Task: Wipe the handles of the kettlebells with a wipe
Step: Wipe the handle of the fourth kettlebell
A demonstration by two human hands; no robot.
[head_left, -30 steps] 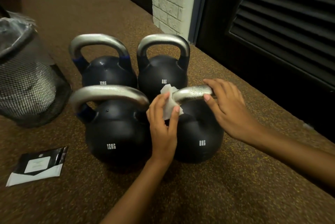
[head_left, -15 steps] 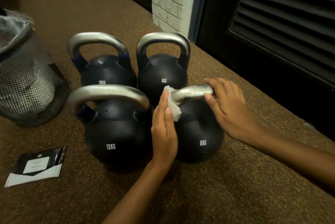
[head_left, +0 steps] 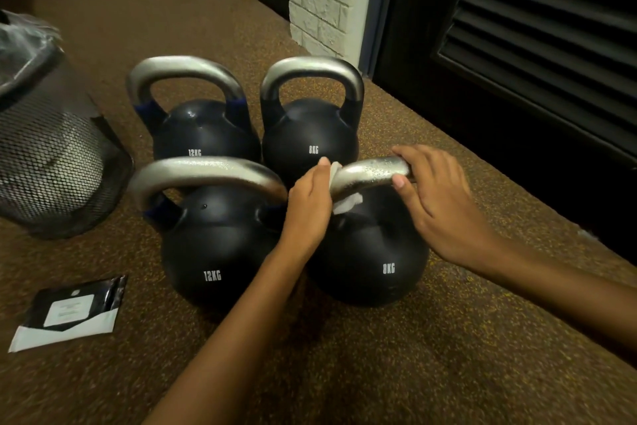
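wipe: mostly behind left hand | bin: cut by left edge

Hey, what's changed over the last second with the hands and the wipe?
The left hand has rolled onto its edge around the left bend of the front 8 kg kettlebell's handle, dragging the wipe down so it now peeks out under the bar. The right hand still holds the handle's right end. The kettlebells, bin and packet have not moved.
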